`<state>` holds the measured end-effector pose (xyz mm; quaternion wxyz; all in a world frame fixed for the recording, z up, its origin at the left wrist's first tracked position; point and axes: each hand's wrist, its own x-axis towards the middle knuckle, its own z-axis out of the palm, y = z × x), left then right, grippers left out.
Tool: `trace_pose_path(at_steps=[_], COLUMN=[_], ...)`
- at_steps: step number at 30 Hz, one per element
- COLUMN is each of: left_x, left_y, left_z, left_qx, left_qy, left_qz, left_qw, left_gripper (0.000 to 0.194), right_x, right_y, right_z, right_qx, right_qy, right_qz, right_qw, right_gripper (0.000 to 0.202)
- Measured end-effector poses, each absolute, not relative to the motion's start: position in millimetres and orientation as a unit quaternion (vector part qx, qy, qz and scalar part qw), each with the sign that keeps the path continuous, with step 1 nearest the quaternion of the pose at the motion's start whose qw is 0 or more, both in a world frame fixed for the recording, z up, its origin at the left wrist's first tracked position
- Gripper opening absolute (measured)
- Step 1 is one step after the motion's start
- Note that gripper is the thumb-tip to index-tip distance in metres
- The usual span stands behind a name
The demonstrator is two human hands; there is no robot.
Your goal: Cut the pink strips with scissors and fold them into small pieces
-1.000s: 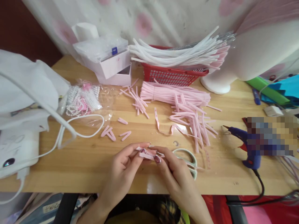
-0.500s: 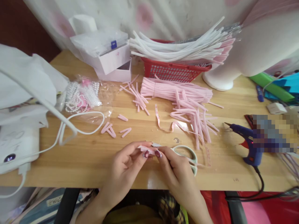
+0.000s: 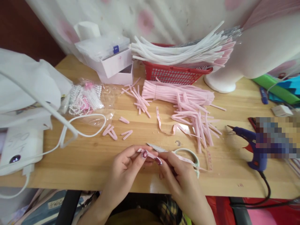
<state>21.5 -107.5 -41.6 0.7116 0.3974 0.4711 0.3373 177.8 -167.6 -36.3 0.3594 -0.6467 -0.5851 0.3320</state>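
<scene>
My left hand (image 3: 127, 167) is closed in a pinch, thumb and fingers on a short pink pipe cleaner piece (image 3: 152, 154). The other end of that piece sits between the thumb and fingertips of my right hand (image 3: 180, 175), also closed. Fingers partly cover the piece. Just beyond the hands lie scissors (image 3: 197, 159) with pale green handles, their blade pointing left and partly hidden by my right hand. A pink measuring tape (image 3: 159, 122) curls across the table behind them. Folded pink pieces (image 3: 127, 134) rest to the left.
A bundle of pink pipe cleaners (image 3: 173, 91) lies before a red basket (image 3: 178, 72) filled with white ones. Bent pink stems (image 3: 199, 125) spread at centre right. A blue glue gun (image 3: 246, 134) with its cord is at right; bagged pearl beads (image 3: 85, 97) and a white cable (image 3: 103, 125) at left.
The view has shifted slightly. My fingers have turned the pink piece, which now looks narrower between them. More of the scissors' blade shows beyond my fingertips.
</scene>
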Motion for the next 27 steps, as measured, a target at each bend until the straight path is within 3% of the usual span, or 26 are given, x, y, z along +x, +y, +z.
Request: trace_pose_path(at_steps=[13,23,27], left_x=[27,24,24], left_y=[-112,-107,-101], left_z=[-40,-40,-39], left_qx=[0.41,0.391,0.365], left_qy=[0.48,0.493,0.491], left_qz=[0.352,0.357,0.37], left_qw=[0.691,0.69,0.699], left_gripper=[0.022,0.027,0.03], right_x=[176,184,191], right_y=[-167,-174,-173], right_z=[-32,-32,-29], right_qx=[-0.666,-0.68,-0.696], right_qy=[-0.574,-0.572,-0.568], right_qz=[0.32,0.301,0.272], right_qw=[0.352,0.346,0.345], right_gripper=[0.025,0.018,0.026])
